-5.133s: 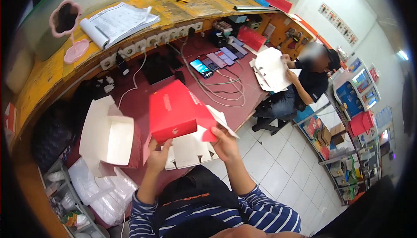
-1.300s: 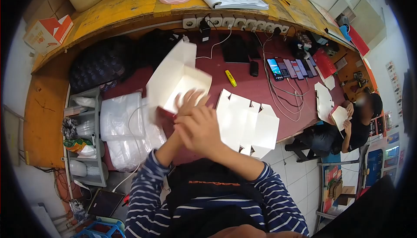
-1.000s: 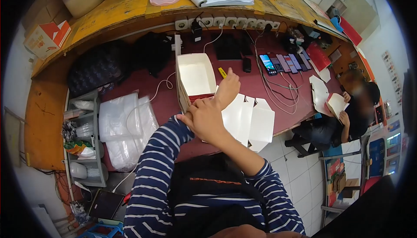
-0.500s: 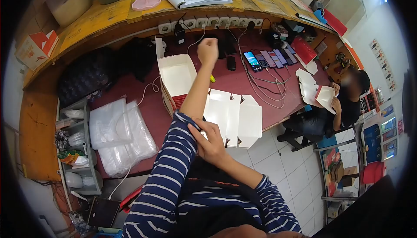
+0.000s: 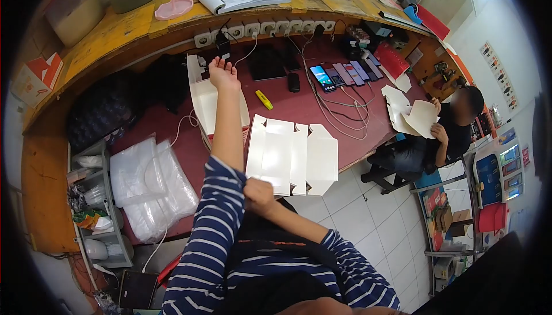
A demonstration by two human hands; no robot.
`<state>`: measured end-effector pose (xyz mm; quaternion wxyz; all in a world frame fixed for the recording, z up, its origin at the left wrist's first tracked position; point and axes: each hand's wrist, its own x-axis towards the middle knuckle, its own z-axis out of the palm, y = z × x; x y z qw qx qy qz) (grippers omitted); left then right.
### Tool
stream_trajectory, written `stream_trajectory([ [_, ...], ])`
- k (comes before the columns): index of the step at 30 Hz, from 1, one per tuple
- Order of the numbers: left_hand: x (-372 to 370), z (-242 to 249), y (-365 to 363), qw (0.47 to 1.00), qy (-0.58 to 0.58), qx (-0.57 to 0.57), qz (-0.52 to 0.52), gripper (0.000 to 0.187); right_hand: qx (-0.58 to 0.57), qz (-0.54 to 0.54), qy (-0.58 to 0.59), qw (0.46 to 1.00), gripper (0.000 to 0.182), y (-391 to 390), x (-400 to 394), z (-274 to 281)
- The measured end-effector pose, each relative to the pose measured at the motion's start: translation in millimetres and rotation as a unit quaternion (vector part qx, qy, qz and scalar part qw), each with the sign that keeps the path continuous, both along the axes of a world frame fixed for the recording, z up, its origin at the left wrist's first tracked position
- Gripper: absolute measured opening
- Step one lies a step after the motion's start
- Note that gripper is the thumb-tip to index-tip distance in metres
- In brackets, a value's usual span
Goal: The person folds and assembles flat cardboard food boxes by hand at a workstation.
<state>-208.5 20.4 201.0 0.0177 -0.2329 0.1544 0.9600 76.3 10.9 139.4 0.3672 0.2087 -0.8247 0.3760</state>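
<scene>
My left hand is raised over the box stack, palm up, with its fingers loosely apart and nothing in them. My right hand is closed on the cuff of the striped left sleeve, bunched near the elbow. Behind the left forearm stands a stack of white boxes, partly hidden by that arm. To its right lies a flattened white cardboard box, unfolded at the table's front edge. A yellow highlighter rests on the red tabletop beyond it.
Clear plastic bags lie at left beside a grey drawer rack. Several phones with cables sit at the back right. A seated co-worker holds a white cardboard piece. Sockets line the back under a wooden shelf.
My left hand has uncurled from a fist and moved left. My right hand has closed on the sleeve, where its fingers lay across it before. The whole view has shifted slightly.
</scene>
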Motion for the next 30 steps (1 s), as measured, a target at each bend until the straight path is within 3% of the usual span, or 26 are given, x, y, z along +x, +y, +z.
stream_trajectory([
  [2, 26.9, 2.7, -10.3, 0.943, 0.174, -0.267, -0.098, 0.021, -0.018, 0.129, -0.135, 0.982, 0.016, -2.0, 6.2, -14.9],
  [3, 44.6, -5.0, -11.0, 0.844, 0.242, -0.474, -0.07, 0.026, 0.013, 0.134, -0.213, 0.968, 0.013, 2.0, 10.6, -24.1],
  [4, 66.3, -13.8, -11.4, 0.696, 0.298, -0.652, -0.038, 0.032, 0.011, 0.132, -0.212, 0.968, 0.013, 11.3, 13.8, -35.6],
  [6, 117.7, -13.7, -30.2, 0.358, 0.341, -0.867, 0.06, 0.045, -0.101, -0.055, -0.281, 0.953, 0.013, 45.8, 18.6, -66.0],
  [7, 131.7, -17.1, -41.1, 0.307, 0.344, -0.887, 0.006, 0.041, -0.103, -0.166, -0.332, 0.923, 0.018, 75.4, 20.6, -89.8],
  [8, 140.7, -21.8, -52.2, 0.255, 0.343, -0.903, -0.048, 0.038, -0.109, -0.292, -0.302, 0.901, 0.025, 103.4, 23.2, -107.9],
  [9, 142.4, -30.3, -63.7, 0.254, 0.336, -0.905, -0.05, 0.038, 0.002, -0.397, -0.262, 0.88, 0.032, 134.2, 30.5, -116.8],
  [10, 139.4, -40.6, -76.5, 0.204, 0.359, -0.907, -0.084, 0.03, 0.029, -0.494, -0.323, 0.807, 0.047, 151.0, 40.5, -110.6],
  [11, 135.4, -47.3, -88.0, 0.155, 0.383, -0.903, -0.117, 0.022, 0.061, -0.601, -0.389, 0.696, 0.067, 159.1, 48.1, -104.2],
  [12, 134.4, -44.7, -100.0, 0.156, 0.383, -0.903, -0.117, 0.022, 0.062, -0.602, -0.389, 0.695, 0.067, 167.5, 53.9, -104.6],
  [14, 133.1, -27.8, -127.3, 0.091, 0.433, -0.889, -0.121, 0.01, 0.008, -0.666, -0.463, 0.584, 0.082, 181.5, 64.0, -111.8],
  [16, 123.2, -20.9, -156.9, 0.076, 0.468, -0.869, -0.14, 0.006, 0.013, -0.655, -0.457, 0.602, 0.086, 186.4, 68.7, -125.8],
  [18, 120.5, -5.1, -180.0, 0.014, 0.464, -0.872, -0.155, 0.013, 0.054, -0.643, -0.415, 0.641, 0.085, 190.8, 70.2, -135.4],
  [22, 113.4, 0.1, -210.6, -0.037, 0.432, -0.88, -0.192, 0.01, 0.103, -0.649, -0.375, 0.653, 0.083, 187.2, 63.0, -120.3],
  [25, 120.2, 6.2, -215.1, -0.066, 0.422, -0.879, -0.211, 0.014, 0.105, -0.658, -0.337, 0.665, 0.069, 184.4, 58.1, -103.5],
  [27, 140.2, 11.2, -196.3, -0.012, 0.437, -0.899, -0.006, 0.015, 0.029, -0.623, -0.328, 0.709, 0.05, 193.9, 59.0, -100.6],
  [28, 153.7, 11.1, -180.0, 0.071, 0.456, -0.886, -0.043, 0.016, 0.029, -0.621, -0.33, 0.71, 0.05, 192.3, 55.5, -90.5],
  [30, 182.3, 1.6, -141.0, 0.242, 0.521, -0.804, -0.154, 0.02, -0.14, -0.493, -0.321, 0.797, 0.031, 184.9, 44.0, -49.0],
])
